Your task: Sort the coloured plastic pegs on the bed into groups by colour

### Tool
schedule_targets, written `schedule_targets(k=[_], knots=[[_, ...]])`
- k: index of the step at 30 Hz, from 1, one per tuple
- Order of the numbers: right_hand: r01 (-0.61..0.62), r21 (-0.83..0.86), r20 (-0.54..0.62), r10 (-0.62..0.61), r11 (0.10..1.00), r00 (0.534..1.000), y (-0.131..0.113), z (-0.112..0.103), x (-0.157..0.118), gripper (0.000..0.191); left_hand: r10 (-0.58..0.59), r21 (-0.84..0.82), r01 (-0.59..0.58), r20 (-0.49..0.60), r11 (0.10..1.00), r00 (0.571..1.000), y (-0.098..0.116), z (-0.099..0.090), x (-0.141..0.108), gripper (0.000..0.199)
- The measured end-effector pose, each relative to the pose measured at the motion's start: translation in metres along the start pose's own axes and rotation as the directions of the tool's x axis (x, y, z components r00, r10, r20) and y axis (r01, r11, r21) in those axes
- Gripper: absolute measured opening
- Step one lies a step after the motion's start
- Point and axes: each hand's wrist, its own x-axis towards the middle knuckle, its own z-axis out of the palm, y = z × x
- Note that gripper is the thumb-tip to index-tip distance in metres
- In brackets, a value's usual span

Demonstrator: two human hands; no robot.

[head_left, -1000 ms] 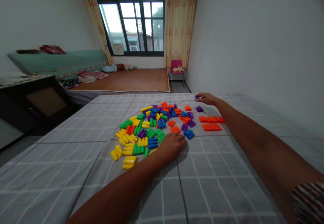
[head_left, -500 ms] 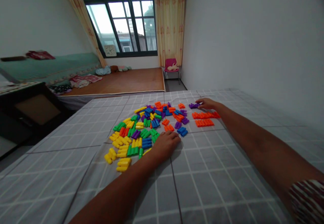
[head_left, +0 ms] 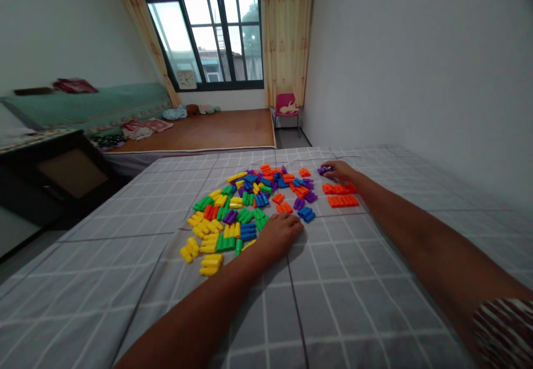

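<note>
My right hand (head_left: 339, 171) is at the far right of the toys, its fingers closed on a purple plastic building block (head_left: 323, 170). Just nearer to me lie two rows of joined orange blocks (head_left: 343, 201). My left hand (head_left: 282, 231) rests palm down on the checked cloth with its fingers laid out, holding nothing visible. Close to its fingertips are a blue block (head_left: 307, 214) and an orange block (head_left: 285, 208). Left of and beyond it spreads a pile of green blocks (head_left: 226, 242), yellow blocks (head_left: 211, 264), and blue, purple and orange ones. My left forearm hides part of the near edge.
The grey checked cloth (head_left: 353, 302) covers the surface under my arms. A white wall (head_left: 416, 69) stands at the right. Farther off are a brown-matted bed (head_left: 216, 127), a pink chair (head_left: 285, 101) and a dark cabinet (head_left: 54, 174) at the left.
The whole view has shifted slightly, so things sit a little farther right. My right hand has turned the purple block slightly; my left hand stays resting on the cloth.
</note>
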Motion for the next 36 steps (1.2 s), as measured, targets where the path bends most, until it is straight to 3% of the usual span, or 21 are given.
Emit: schedule_targets(k=[3, 5, 9, 12, 15, 17, 19, 23, 25, 28, 31, 34, 36], knots=[[-0.018, -0.066, -0.063, 0.014, 0.998, 0.998, -0.015, -0.008, -0.002, 0.047, -0.021, 0.026, 0.02, 0.02, 0.999, 1.0, -0.003, -0.006, -0.002, 0.026], [0.032, -0.093, -0.097, -0.041, 0.995, 0.994, -0.034, -0.013, -0.005, 0.041, -0.072, 0.076, 0.07, 0.02, 0.995, 0.997, -0.01, -0.01, -0.004, 0.026], [0.205, -0.021, 0.11, -0.202, 0.979, 0.973, -0.077, -0.012, -0.015, 0.03, -0.257, 0.123, 0.26, -0.044, 0.958, 0.966, -0.031, -0.02, -0.011, 0.032], [0.217, 0.016, 0.162, -0.217, 0.976, 0.963, -0.097, -0.007, -0.027, 0.026, -0.338, 0.036, 0.343, -0.111, 0.938, 0.935, -0.043, -0.027, -0.013, 0.029], [0.254, 0.204, 0.022, -0.264, 0.945, 0.964, -0.112, -0.005, -0.04, 0.024, -0.35, -0.179, 0.316, -0.212, 0.932, 0.913, -0.048, -0.027, -0.008, 0.029], [0.326, 0.341, -0.067, -0.323, 0.882, 0.944, -0.121, -0.004, -0.05, 0.024, -0.372, -0.316, 0.284, -0.266, 0.905, 0.889, -0.051, -0.023, -0.004, 0.032], [0.401, 0.365, -0.1, -0.393, 0.84, 0.914, -0.128, -0.003, -0.058, 0.025, -0.388, -0.367, 0.28, -0.263, 0.887, 0.883, -0.054, -0.019, -0.001, 0.033], [0.535, 0.285, -0.013, -0.555, 0.795, 0.832, -0.131, -0.005, -0.067, 0.033, -0.36, -0.285, 0.305, -0.164, 0.909, 0.918, -0.068, -0.019, -0.007, 0.028], [0.517, 0.268, -0.01, -0.535, 0.813, 0.845, -0.13, -0.008, -0.07, 0.035, -0.405, -0.243, 0.361, -0.164, 0.9, 0.9, -0.078, -0.026, -0.015, 0.028], [0.418, 0.252, -0.055, -0.419, 0.873, 0.906, -0.137, -0.012, -0.074, 0.027, -0.507, -0.235, 0.462, -0.192, 0.855, 0.84, -0.095, -0.037, -0.026, 0.03], [0.4, 0.239, -0.02, -0.407, 0.885, 0.913, -0.155, -0.015, -0.081, 0.019, -0.57, -0.232, 0.529, -0.178, 0.816, 0.802, -0.107, -0.04, -0.033, 0.032], [0.416, 0.174, 0.042, -0.429, 0.893, 0.902, -0.173, -0.019, -0.092, 0.031, -0.577, -0.182, 0.552, -0.141, 0.814, 0.805, -0.111, -0.036, -0.035, 0.032], [0.458, 0.179, 0.106, -0.48, 0.871, 0.871, -0.181, -0.024, -0.101, 0.031, -0.55, -0.126, 0.536, -0.125, 0.835, 0.826, -0.11, -0.031, -0.034, 0.031]])
